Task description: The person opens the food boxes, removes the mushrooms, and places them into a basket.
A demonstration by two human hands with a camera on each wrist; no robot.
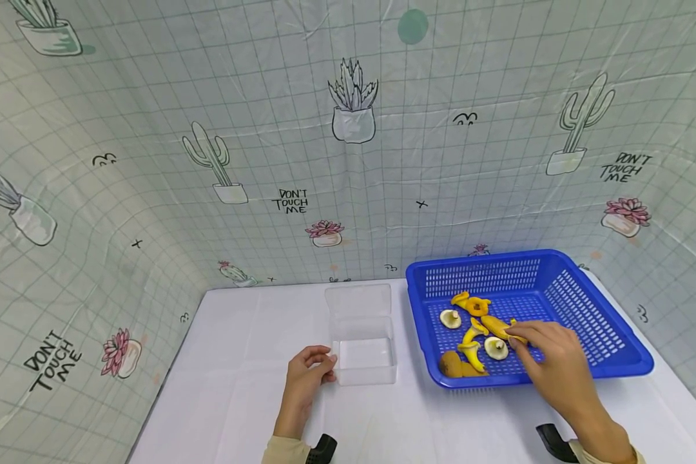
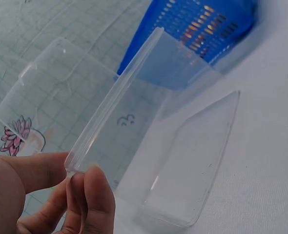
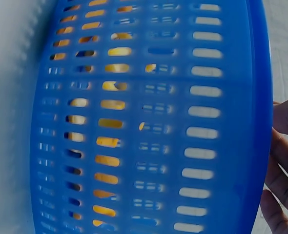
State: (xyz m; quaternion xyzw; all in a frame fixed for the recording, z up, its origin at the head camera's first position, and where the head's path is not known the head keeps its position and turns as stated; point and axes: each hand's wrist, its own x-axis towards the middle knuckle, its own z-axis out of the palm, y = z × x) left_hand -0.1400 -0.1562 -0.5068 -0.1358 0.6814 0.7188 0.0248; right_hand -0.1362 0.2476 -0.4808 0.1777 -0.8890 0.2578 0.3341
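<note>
A clear plastic box (image 1: 364,375) with its lid (image 1: 358,300) raised stands on the white table. My left hand (image 1: 309,377) pinches its left rim; in the left wrist view, thumb and fingers meet at a corner of the box (image 2: 183,161). To the right, the blue basket (image 1: 620,370) holds yellow trumpet-shaped mushrooms (image 1: 471,354), white-capped mushrooms (image 1: 450,318) and a brownish mushroom (image 1: 451,365). Reaching over the basket's near wall, my right hand (image 1: 557,364) pinches one end of a long yellow mushroom (image 1: 494,326). The basket wall hides that grip in the right wrist view.
A patterned cloth (image 1: 348,174) hangs behind and at both sides of the table. White tabletop (image 1: 232,374) extends left of the box. The basket's slotted near wall stands between the box side and the mushrooms.
</note>
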